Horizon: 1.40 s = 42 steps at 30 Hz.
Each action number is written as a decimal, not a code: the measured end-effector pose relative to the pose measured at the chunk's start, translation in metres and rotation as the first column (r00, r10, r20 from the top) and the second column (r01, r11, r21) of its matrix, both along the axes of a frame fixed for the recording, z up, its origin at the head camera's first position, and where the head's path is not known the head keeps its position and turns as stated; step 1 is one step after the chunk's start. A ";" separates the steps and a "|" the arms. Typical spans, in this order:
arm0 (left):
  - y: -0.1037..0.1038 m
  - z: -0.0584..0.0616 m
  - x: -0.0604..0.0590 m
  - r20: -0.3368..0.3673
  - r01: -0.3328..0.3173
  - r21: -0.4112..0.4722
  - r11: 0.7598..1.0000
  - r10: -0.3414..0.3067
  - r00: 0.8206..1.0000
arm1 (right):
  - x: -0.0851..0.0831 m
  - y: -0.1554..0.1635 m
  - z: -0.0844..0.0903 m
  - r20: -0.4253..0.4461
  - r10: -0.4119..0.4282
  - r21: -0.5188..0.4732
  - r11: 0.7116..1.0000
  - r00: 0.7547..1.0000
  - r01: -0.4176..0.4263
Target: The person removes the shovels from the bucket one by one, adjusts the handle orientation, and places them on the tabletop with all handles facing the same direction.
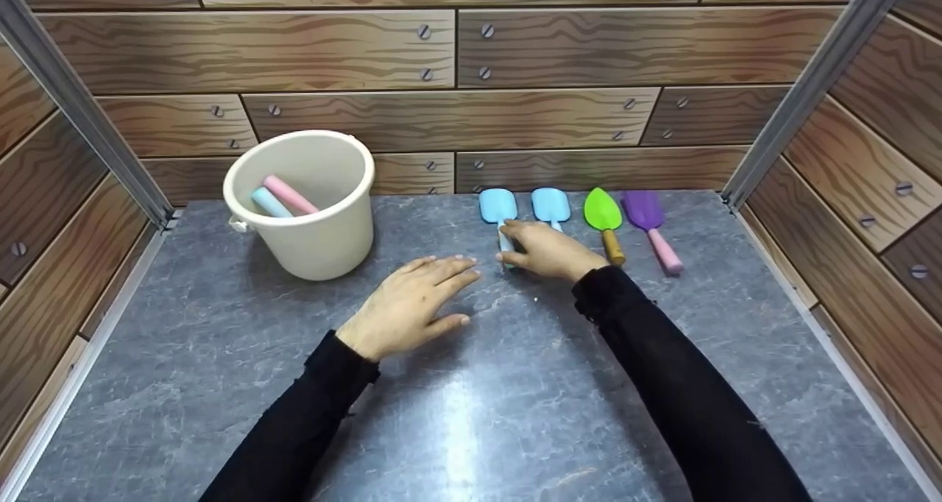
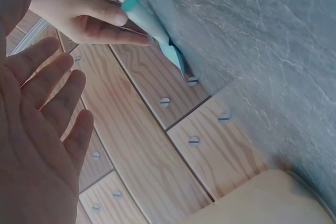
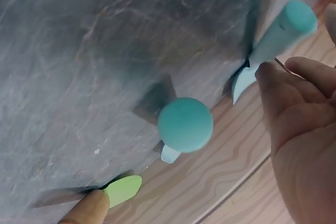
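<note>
Bucket: the cream bucket [image 1: 309, 215] stands at your far left on the grey tabletop [image 1: 471, 399], with a pink handle [image 1: 290, 194] and a light blue handle [image 1: 269, 202] leaning inside.
Left hand: your left hand [image 1: 412, 303] lies flat on the tabletop, fingers straight, holding nothing.
Right hand: your right hand [image 1: 548, 252] has its fingers curled round the handle of the leftmost blue shovel [image 1: 499, 209].
Shovel row: a second blue shovel [image 1: 550, 206], a green shovel [image 1: 603, 211] and a purple shovel [image 1: 644, 211] lie side by side to its right, by the back wall.
</note>
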<state>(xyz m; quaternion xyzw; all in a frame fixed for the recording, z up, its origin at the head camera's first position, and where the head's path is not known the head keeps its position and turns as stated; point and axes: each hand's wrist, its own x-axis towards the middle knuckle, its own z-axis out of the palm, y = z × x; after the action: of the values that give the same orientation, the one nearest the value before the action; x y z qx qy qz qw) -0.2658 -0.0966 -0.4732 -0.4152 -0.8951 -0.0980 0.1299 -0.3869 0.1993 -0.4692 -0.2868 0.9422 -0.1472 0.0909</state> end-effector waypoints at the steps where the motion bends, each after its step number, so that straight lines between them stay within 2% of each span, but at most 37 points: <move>1: -0.001 0.001 0.000 -0.001 -0.004 -0.002 1.000 0.004 1.000 | 0.001 0.001 0.001 -0.001 -0.005 -0.008 1.000 1.000 0.005; 10: -0.007 0.007 -0.001 -0.001 -0.052 0.014 0.999 0.052 0.999 | 0.020 0.005 0.013 -0.046 -0.008 -0.056 0.998 0.999 0.005; 21: -0.021 0.019 -0.005 0.030 -0.147 0.038 0.988 0.146 0.989 | 0.046 0.015 0.021 -0.168 -0.014 -0.110 0.994 0.986 -0.004; 32: -0.037 0.028 -0.008 -0.037 -0.210 0.051 0.976 0.211 0.977 | 0.069 0.014 0.025 -0.271 0.021 -0.099 0.994 0.962 -0.049; 42: -0.042 0.036 -0.007 -0.046 -0.283 0.107 0.953 0.289 0.956 | 0.081 0.015 0.030 -0.322 0.038 -0.094 0.993 0.946 -0.072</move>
<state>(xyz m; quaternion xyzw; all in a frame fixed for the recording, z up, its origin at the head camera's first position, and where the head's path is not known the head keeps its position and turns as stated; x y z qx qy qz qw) -0.2727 -0.1388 -0.4373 -0.2772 -0.9353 -0.1099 0.1907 -0.3063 0.2143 -0.4394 -0.3373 0.9271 -0.1455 -0.0741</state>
